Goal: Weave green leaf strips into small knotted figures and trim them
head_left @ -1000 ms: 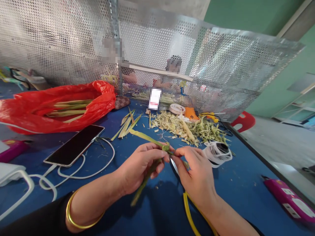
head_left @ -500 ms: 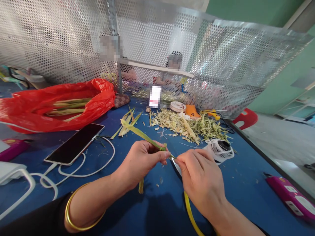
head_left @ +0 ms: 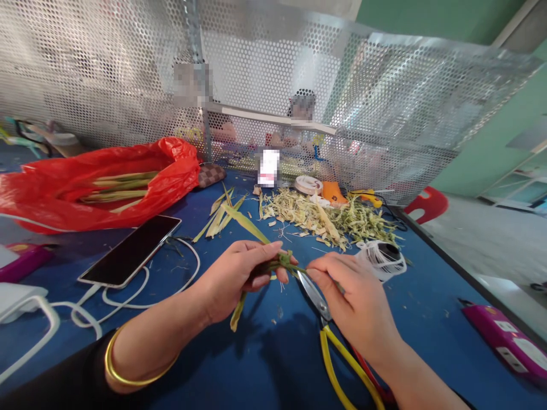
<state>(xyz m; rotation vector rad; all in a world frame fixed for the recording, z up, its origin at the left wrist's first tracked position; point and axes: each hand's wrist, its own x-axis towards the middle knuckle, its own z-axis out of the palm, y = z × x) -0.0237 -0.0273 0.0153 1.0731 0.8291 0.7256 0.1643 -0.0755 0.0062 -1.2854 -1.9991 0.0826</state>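
My left hand (head_left: 243, 274) is closed around a folded green leaf strip (head_left: 252, 226), with a small knot-like bundle at my fingertips. One long end of the strip reaches up and away, and another hangs below my palm. My right hand (head_left: 352, 290) pinches a thin green end of the same strip on the right side of the knot. Beneath my right hand lie scissors (head_left: 327, 327) with yellow handles, their metal blades pointing up toward the knot; the hand partly hides them. Loose pale leaf strips (head_left: 220, 216) rest on the blue table beyond my left hand.
A heap of leaf shreds (head_left: 316, 213) and a spool of white thread (head_left: 382, 259) lie ahead to the right. On the left are a red bag (head_left: 171, 188) with stalks and a phone (head_left: 132, 250) on a cable. A mesh partition (head_left: 265, 62) stands behind; purple power strips (head_left: 504, 341) flank the table.
My left thumb has lifted and the left grip has shifted on the leaf strip. My right hand has moved slightly right, uncovering more of the scissors.
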